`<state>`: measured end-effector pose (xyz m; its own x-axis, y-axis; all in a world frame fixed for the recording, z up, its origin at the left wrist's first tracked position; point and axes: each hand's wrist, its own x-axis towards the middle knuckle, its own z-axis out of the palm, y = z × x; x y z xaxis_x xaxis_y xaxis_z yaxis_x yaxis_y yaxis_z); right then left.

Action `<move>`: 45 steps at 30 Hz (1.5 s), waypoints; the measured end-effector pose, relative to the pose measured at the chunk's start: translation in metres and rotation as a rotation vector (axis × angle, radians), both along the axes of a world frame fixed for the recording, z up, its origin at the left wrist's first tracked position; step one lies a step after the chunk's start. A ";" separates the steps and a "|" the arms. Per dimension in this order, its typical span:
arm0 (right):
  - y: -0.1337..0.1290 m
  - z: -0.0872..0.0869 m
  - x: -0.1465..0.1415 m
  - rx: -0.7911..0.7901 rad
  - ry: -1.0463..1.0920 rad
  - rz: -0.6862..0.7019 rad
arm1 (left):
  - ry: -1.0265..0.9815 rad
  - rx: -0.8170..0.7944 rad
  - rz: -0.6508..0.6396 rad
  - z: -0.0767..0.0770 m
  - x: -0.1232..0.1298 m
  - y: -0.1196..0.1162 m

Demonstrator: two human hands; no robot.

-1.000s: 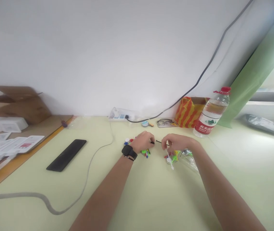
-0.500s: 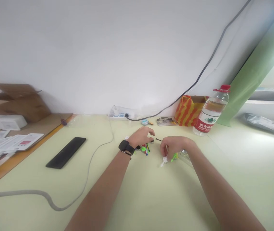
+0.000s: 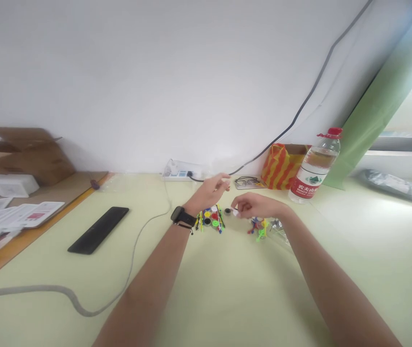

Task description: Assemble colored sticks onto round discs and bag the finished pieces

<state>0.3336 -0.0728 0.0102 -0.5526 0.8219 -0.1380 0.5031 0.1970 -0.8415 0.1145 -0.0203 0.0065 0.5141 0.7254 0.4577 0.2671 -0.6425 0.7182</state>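
Note:
My left hand point(image 3: 211, 191), with a black watch point(image 3: 184, 216) on its wrist, hovers above the table with fingers loosely bent and apart; I see nothing in it. Below it lies a cluster of small coloured discs, including a red disc point(image 3: 214, 216) and a green disc point(image 3: 215, 223), with thin sticks along both sides. My right hand point(image 3: 257, 206) pinches a small white plastic piece point(image 3: 235, 212), mostly hidden by the fingers. A lone black disc point(image 3: 227, 211) sits just left of that piece. Loose coloured pieces point(image 3: 261, 233) lie below the right hand.
Clear plastic packaging point(image 3: 279, 230) lies beside the right wrist. Behind are a power strip point(image 3: 180, 176), a striped bag point(image 3: 280, 166) and a water bottle point(image 3: 314, 166). A black flat object point(image 3: 99, 230), a grey cable point(image 3: 133, 250) and a cardboard box point(image 3: 35, 154) are at left.
My right hand has lifted the white piece from the loose pile and moved up and left. My left hand has shifted up and left, uncovering the disc cluster. The black stick between the hands is gone.

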 end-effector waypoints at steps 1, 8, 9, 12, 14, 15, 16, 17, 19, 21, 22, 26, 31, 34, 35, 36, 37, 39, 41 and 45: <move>0.003 -0.001 0.004 0.025 0.082 -0.078 | -0.039 -0.020 0.023 -0.002 0.002 0.001; 0.018 -0.018 0.015 -0.079 0.430 -0.353 | -0.021 -0.073 -0.093 -0.014 0.023 -0.008; 0.018 -0.019 0.014 -0.093 0.432 -0.354 | -0.007 -0.069 -0.123 -0.016 0.026 -0.010; 0.016 -0.022 0.011 -0.092 0.409 -0.333 | 0.002 -0.032 -0.151 -0.020 0.032 -0.013; 0.015 -0.022 0.009 -0.053 0.381 -0.309 | -0.001 0.003 -0.154 -0.023 0.035 -0.013; 0.015 -0.022 0.008 -0.029 0.362 -0.299 | 0.001 0.017 -0.157 -0.024 0.035 -0.013; 0.016 -0.023 0.008 -0.009 0.337 -0.291 | 0.010 0.025 -0.158 -0.026 0.035 -0.012; 0.016 -0.023 0.007 0.008 0.307 -0.283 | 0.026 0.029 -0.156 -0.027 0.035 -0.012; 0.018 -0.026 0.006 0.038 0.233 -0.265 | 0.069 0.030 -0.149 -0.029 0.035 -0.012; 0.020 -0.030 0.005 0.068 0.156 -0.250 | 0.110 0.035 -0.139 -0.032 0.036 -0.012; 0.021 -0.033 0.005 0.081 0.126 -0.249 | 0.127 0.038 -0.135 -0.033 0.036 -0.013; 0.023 -0.040 0.005 0.100 0.058 -0.285 | 0.168 0.036 -0.111 -0.033 0.035 -0.012; 0.028 -0.041 0.015 0.209 -0.035 -0.390 | 0.206 0.079 -0.060 -0.033 0.029 -0.008; 0.032 -0.043 0.023 0.253 -0.127 -0.363 | 0.276 0.071 -0.074 -0.038 0.031 -0.008; 0.033 -0.044 0.026 0.259 -0.165 -0.350 | 0.320 0.076 -0.083 -0.040 0.032 -0.008; 0.034 -0.045 0.029 0.262 -0.202 -0.339 | 0.366 0.084 -0.090 -0.042 0.033 -0.008; 0.034 -0.045 0.031 0.263 -0.238 -0.330 | 0.405 0.093 -0.093 -0.045 0.033 -0.008; 0.033 -0.044 0.037 0.258 -0.296 -0.302 | 0.458 0.110 -0.090 -0.050 0.033 -0.007; 0.030 -0.040 0.043 0.241 -0.328 -0.247 | 0.475 0.113 -0.080 -0.054 0.029 -0.004; 0.023 -0.027 0.052 0.142 -0.422 -0.076 | 0.489 0.118 -0.060 -0.061 0.022 0.004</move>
